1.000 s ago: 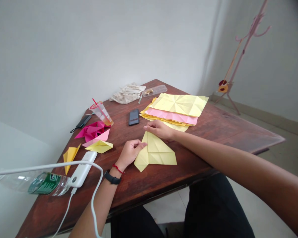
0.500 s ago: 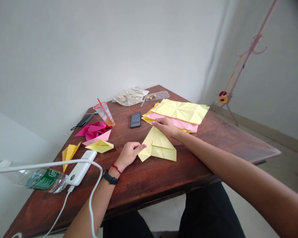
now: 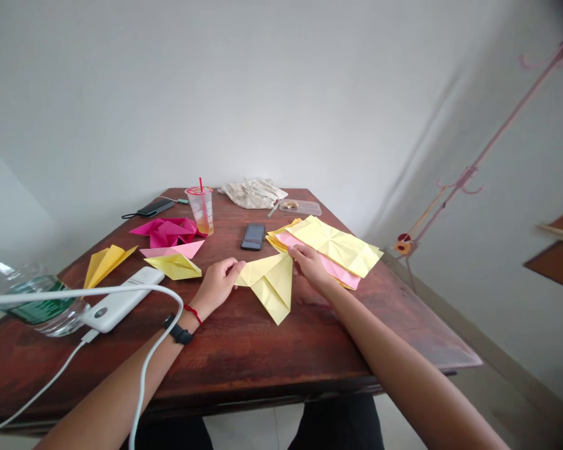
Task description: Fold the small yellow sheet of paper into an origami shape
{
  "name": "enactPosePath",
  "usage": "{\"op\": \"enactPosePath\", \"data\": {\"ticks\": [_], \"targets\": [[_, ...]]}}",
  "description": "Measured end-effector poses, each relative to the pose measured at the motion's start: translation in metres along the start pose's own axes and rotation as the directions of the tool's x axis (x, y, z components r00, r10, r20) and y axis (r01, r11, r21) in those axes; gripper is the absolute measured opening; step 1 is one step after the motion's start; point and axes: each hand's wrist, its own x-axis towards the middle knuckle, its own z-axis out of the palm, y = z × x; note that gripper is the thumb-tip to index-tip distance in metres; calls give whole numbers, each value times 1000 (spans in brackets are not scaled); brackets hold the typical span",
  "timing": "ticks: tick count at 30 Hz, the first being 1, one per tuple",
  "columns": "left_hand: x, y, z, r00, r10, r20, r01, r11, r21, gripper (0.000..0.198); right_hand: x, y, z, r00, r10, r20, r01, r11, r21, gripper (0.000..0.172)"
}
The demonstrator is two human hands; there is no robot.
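A folded sheet of pale yellow paper (image 3: 271, 289) is stretched between my two hands, its pointed flap hanging toward the table's front edge. My left hand (image 3: 219, 280) pinches its left corner between thumb and fingers. At the upper right corner, my right hand (image 3: 307, 265) grips the same paper, closed. Just behind the right hand lies a stack of creased sheets, with a yellow sheet (image 3: 335, 240) on top and a pink sheet (image 3: 342, 267) beneath. Left of my left hand rest a folded yellow piece (image 3: 176, 265), a folded pink piece (image 3: 181, 249) and magenta folded paper (image 3: 162, 231).
A white power bank (image 3: 124, 299) with a cable and a plastic bottle (image 3: 37, 300) are at the left. Farther back stand a drink cup (image 3: 201, 209), a phone (image 3: 253, 237), a whitish cloth-like bundle (image 3: 252, 193) and a clear tray (image 3: 307, 207). An orange folded paper (image 3: 107, 264) lies nearby.
The yellow paper has turned, so its wide end now points toward me between my hands. Both hands keep hold of it. The view has shifted, with the table appearing more squarely ahead.
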Motion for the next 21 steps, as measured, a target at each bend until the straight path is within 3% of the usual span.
{"op": "enactPosePath", "data": {"ticks": [5, 10, 21], "targets": [[3, -6, -2, 998, -20, -67, 14, 996, -88, 33, -4, -2, 5, 993, 86, 76, -89, 996, 30, 35], [4, -11, -4, 993, 22, -112, -27, 999, -42, 37, -8, -2, 7, 989, 87, 117, -90, 996, 13, 34], [8, -17, 0, 933, 226, -279, -208, 974, 92, 23, -7, 4, 11, 990, 122, 72, -125, 991, 42, 35]]}}
